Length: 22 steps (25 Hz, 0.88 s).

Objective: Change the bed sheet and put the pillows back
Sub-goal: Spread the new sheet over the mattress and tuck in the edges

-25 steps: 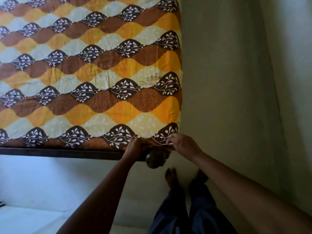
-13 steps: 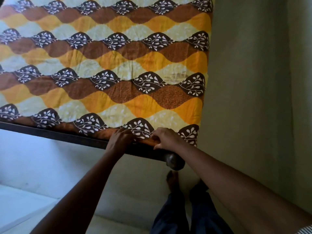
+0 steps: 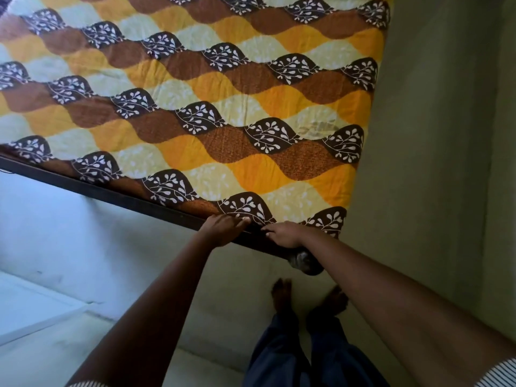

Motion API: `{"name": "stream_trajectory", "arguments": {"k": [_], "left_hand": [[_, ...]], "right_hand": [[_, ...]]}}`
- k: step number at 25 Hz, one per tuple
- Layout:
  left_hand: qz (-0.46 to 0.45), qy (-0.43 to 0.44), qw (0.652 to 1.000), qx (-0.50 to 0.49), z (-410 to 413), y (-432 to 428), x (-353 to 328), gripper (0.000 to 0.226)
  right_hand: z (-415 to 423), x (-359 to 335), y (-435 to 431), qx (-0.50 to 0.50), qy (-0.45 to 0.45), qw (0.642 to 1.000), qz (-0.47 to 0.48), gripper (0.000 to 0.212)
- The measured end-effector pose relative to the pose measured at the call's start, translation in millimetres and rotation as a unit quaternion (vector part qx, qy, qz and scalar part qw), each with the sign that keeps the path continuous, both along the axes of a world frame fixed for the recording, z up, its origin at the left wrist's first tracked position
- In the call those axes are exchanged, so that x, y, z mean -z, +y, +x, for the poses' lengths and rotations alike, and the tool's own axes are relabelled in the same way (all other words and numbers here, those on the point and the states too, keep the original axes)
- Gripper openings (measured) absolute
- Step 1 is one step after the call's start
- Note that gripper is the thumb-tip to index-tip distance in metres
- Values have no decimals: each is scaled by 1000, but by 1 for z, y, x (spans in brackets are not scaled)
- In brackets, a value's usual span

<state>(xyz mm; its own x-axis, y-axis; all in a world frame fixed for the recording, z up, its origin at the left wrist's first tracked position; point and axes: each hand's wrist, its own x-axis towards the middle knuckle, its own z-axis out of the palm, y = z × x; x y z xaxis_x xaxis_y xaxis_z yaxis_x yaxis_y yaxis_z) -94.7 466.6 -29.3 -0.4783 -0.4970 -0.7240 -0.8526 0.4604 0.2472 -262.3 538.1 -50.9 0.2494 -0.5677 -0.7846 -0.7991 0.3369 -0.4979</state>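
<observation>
Lowest in the frame, dark trousers (image 3: 279, 358) and two bare feet (image 3: 282, 296) on the pale floor (image 3: 237, 303). Just above, at lower centre, a rounded bedpost knob (image 3: 305, 265), partly covered by the right forearm.

Next up, both hands side by side on the near edge of the bed, fingertips almost meeting. Left hand (image 3: 223, 229): fingers fairly straight, laid flat along the hem of the bed sheet (image 3: 223, 107) at the dark frame rail (image 3: 111, 195), pressing rather than gripping. Right hand (image 3: 284, 234): fingers bent down over the same hem; pinching cloth or only pressing, cannot tell.

Beyond the hands, the patterned sheet spread fairly smooth over the mattress to the top of the frame, right edge close against the greenish wall (image 3: 432, 135). No pillows in view.

Just changed: a second ago, left hand cupped over the knob and right hand at the sheet's corner; now both shifted leftward along the rail, clear of the knob. Likely meaning: corner dealt with, tucking carried on along the near side, sheet stage close to done, pillows still to come.

Also different: rail level across the frame then, slanting down to the right now, with more sheet showing. Most likely a turn of the head, not a move of the bed.
</observation>
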Motion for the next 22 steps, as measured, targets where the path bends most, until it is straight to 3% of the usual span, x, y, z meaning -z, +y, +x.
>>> {"name": "stream_trajectory", "arguments": {"k": [4, 7, 10, 12, 18, 22], "left_hand": [[3, 140, 979, -151, 11, 24, -17, 30], [66, 258, 909, -322, 7, 51, -41, 29], [115, 311, 846, -417, -18, 63, -59, 32], [128, 326, 821, -451, -46, 63, -67, 36], [119, 299, 832, -451, -168, 53, -81, 39], [158, 328, 787, -498, -278, 50, -99, 22]], "right_hand": [[-6, -25, 13, 231, -62, 968, -73, 30], [-21, -49, 19, 312, -58, 940, -128, 27], [-53, -73, 26, 350, -57, 924, -145, 30], [-85, -87, 34, 382, -48, 910, -153, 32], [-211, -87, 77, 520, -32, 837, -169, 33], [-330, -85, 98, 580, -35, 795, -171, 35]]}}
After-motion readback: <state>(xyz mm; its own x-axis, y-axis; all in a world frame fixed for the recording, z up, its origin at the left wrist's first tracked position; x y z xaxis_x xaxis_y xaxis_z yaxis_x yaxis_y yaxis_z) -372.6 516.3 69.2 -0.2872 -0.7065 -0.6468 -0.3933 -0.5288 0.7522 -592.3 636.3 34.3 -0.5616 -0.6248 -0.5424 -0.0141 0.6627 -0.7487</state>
